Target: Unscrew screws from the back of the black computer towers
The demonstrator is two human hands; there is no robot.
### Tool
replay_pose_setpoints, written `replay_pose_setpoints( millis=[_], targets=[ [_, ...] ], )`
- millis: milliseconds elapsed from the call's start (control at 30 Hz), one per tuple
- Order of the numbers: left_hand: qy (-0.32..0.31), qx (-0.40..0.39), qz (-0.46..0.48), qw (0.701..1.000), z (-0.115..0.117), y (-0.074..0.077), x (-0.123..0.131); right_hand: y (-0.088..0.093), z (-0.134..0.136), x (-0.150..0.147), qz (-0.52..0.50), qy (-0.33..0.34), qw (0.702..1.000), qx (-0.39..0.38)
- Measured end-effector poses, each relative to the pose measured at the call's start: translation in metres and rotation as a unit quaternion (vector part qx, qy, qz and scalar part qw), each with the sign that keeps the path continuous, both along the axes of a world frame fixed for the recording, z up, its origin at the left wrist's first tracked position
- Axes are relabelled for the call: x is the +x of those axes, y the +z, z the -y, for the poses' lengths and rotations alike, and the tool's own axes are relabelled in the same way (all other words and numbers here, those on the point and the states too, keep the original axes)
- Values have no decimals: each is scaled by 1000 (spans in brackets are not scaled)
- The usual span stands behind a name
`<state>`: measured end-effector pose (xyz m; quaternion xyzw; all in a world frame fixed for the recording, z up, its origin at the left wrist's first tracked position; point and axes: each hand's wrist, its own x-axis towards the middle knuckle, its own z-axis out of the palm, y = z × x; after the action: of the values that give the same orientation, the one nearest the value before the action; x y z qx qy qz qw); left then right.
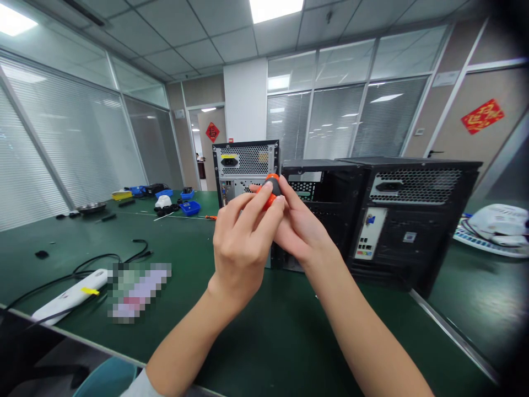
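Far to the left of the grip, a white power strip (72,296) lies near the front edge of the green table (268,336), a black cable (97,258) running just behind it. Nearer the grip is a pixelated patch whose contents I cannot tell. Behind that and left of the grip sits a blue tray (190,208). At the grip itself, the left hand (239,237) pinches the orange and black handle of a screwdriver (272,186) with its fingertips, while the right hand (303,229) closes on the same handle from the other side. Directly behind the grip stands 1 computer case (247,160), the screwdriver overlapping its right edge; contact is unclear. Right of the grip, 2 black cases (417,237) stand side by side, and a white object (498,226) lies farthest right.
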<state>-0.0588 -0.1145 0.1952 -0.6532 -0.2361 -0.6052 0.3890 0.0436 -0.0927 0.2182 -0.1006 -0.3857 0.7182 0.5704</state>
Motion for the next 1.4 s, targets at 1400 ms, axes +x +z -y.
replay_pose_setpoints(
  millis=[1400],
  targets=[
    [-16, -66, -27, 997, 7, -2, -6, -7, -3, 0, 2, -8, 999, 52]
  ],
)
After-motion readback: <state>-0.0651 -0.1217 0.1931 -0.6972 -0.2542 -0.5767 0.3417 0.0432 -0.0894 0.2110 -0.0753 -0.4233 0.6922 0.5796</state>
